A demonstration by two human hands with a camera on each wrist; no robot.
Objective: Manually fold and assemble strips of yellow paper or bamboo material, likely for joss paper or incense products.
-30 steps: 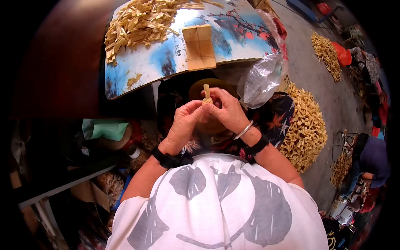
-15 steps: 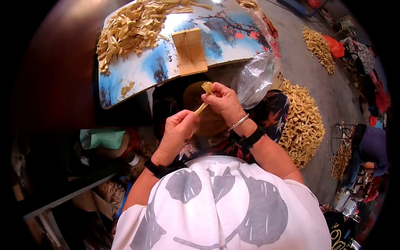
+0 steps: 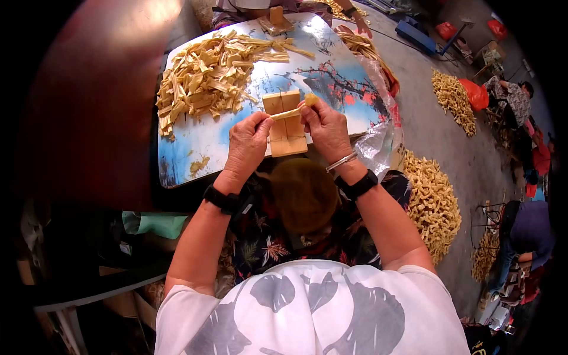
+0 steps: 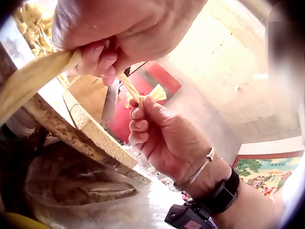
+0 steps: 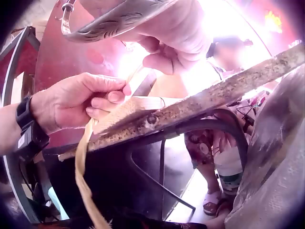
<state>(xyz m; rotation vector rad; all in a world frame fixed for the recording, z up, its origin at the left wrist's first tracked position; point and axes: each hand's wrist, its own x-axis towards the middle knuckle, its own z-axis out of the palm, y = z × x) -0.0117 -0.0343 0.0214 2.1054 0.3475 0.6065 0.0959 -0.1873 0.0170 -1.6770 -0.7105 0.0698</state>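
Observation:
A pale yellow, ribbon-like strip (image 3: 285, 115) is stretched between the two hands above a wooden block stand (image 3: 288, 145) at the table's near edge. My left hand (image 3: 247, 143) pinches it at one side, and a long tail of the strip (image 4: 33, 83) hangs down from that hand in the left wrist view. On the other side my right hand (image 3: 328, 131) grips it close to a bunched, flared end (image 4: 158, 93). A thin dark line runs along the stand, partly covered by the strip.
Loose strips (image 3: 207, 80) are heaped on the painted tabletop (image 3: 236, 133). Clear plastic (image 3: 374, 145) hangs by its right edge. Knotted yellow pieces (image 3: 429, 207) form a large floor pile at right. A blurred brown round thing (image 3: 303, 195) sits at the lap. Another person sits across the table.
Both hands have moved up and forward from above the lap to the wooden stand. The strip, first held bunched at close fingertips, is now drawn out between hands set farther apart.

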